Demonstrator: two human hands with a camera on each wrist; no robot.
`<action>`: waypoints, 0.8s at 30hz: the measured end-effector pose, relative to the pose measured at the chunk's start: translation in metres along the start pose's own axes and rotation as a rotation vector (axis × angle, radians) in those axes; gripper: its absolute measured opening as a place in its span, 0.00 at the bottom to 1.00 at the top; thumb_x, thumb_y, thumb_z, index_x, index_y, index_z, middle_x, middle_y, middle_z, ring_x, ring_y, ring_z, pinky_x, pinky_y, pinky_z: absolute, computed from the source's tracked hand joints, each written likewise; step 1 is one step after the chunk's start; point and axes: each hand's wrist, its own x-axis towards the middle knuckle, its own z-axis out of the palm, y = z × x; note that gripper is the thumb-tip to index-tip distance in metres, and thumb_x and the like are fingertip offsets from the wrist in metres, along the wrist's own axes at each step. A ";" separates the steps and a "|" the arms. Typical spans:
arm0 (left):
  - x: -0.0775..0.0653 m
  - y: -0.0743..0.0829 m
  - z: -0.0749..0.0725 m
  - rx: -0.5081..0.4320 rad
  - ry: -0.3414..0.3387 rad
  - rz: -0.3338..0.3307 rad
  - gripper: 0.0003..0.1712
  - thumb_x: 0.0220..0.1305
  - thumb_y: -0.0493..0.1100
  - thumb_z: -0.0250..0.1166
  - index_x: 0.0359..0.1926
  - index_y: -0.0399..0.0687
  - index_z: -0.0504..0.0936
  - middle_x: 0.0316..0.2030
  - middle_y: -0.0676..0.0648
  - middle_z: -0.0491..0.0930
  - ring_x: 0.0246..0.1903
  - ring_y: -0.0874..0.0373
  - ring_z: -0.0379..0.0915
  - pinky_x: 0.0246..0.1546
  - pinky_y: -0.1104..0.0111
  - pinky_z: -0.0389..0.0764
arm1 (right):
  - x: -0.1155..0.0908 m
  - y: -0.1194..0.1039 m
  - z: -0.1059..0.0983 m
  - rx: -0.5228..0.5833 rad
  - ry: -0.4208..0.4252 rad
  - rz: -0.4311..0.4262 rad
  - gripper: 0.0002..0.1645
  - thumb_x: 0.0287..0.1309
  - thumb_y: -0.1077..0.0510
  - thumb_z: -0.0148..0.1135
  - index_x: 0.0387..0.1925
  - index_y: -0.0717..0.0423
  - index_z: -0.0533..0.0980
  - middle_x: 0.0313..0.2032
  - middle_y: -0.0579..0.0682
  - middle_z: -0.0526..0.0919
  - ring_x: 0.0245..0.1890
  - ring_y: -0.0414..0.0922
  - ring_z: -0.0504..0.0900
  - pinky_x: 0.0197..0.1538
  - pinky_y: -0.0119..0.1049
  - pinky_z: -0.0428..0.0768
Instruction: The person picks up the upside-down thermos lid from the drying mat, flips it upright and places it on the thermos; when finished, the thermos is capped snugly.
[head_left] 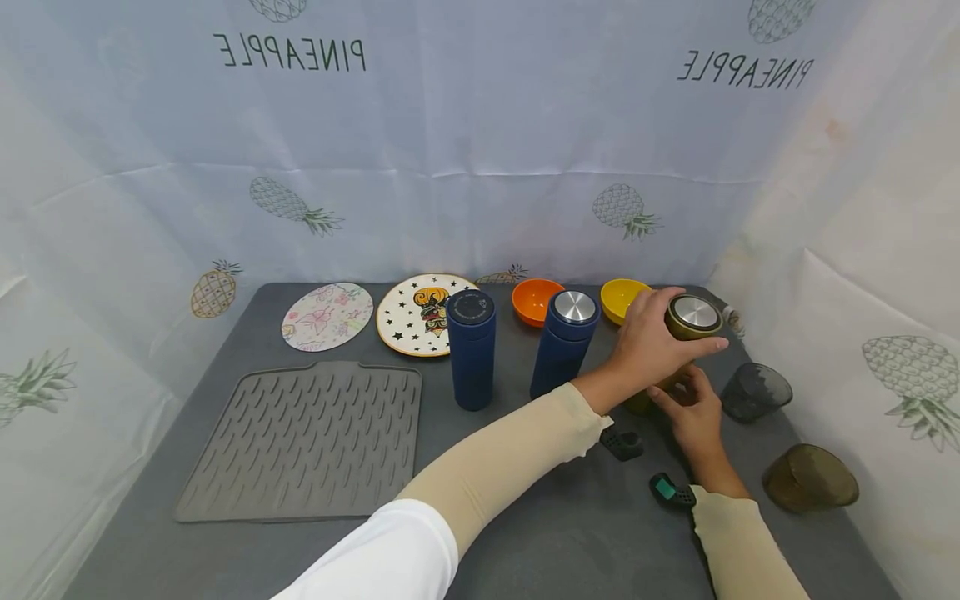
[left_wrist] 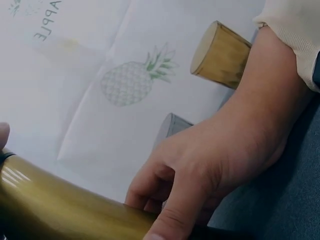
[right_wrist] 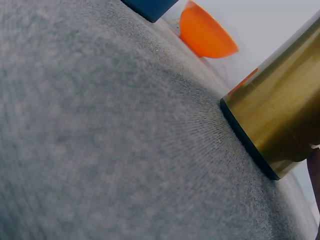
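A gold thermos (head_left: 693, 313) with a silver-topped lid stands upright at the right of the table, its base at the grey cloth in the right wrist view. Around its top, just under the lid, my left hand (head_left: 651, 340) grips it with thumb and fingers spread to either side. Lower down, my right hand (head_left: 693, 417) holds the body between thumb and fingers. The left wrist view shows this right hand (left_wrist: 200, 165) wrapped on the gold body (left_wrist: 65, 205). Much of the thermos is hidden behind my left forearm and hands in the head view.
Two navy thermoses (head_left: 472, 358) (head_left: 562, 350) stand left of my hands. Behind are an orange bowl (head_left: 534, 304) and a yellow bowl (head_left: 618, 300). Dark grey (head_left: 753, 392) and brown (head_left: 810, 479) cups stand right. Two plates (head_left: 326, 317) (head_left: 401, 317) and a grey drying mat (head_left: 307, 450) lie left.
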 end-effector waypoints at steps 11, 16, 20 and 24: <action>-0.007 -0.011 -0.007 -0.037 0.070 0.053 0.43 0.52 0.61 0.74 0.64 0.51 0.68 0.55 0.55 0.68 0.51 0.64 0.68 0.44 0.84 0.67 | 0.001 -0.002 -0.003 -0.017 0.001 0.021 0.32 0.54 0.68 0.69 0.61 0.65 0.70 0.49 0.36 0.74 0.51 0.32 0.73 0.58 0.41 0.74; -0.013 -0.017 -0.011 -0.084 0.077 0.093 0.37 0.56 0.58 0.72 0.62 0.49 0.70 0.54 0.55 0.71 0.53 0.66 0.68 0.49 0.83 0.67 | 0.000 -0.002 -0.003 -0.003 -0.007 0.035 0.33 0.55 0.67 0.69 0.62 0.64 0.69 0.50 0.37 0.73 0.51 0.33 0.73 0.58 0.37 0.73; -0.019 -0.018 -0.015 -0.085 0.054 0.137 0.33 0.62 0.56 0.67 0.64 0.49 0.71 0.57 0.55 0.73 0.56 0.70 0.66 0.52 0.81 0.67 | -0.001 0.000 -0.002 0.017 -0.009 0.022 0.32 0.55 0.68 0.69 0.62 0.64 0.70 0.49 0.37 0.73 0.50 0.33 0.73 0.55 0.32 0.73; -0.021 -0.018 -0.017 -0.071 0.026 0.150 0.35 0.64 0.56 0.65 0.67 0.48 0.69 0.62 0.55 0.71 0.59 0.68 0.65 0.53 0.79 0.68 | -0.001 0.003 -0.001 0.036 -0.011 0.009 0.32 0.55 0.68 0.68 0.62 0.62 0.70 0.49 0.37 0.73 0.50 0.33 0.74 0.54 0.30 0.73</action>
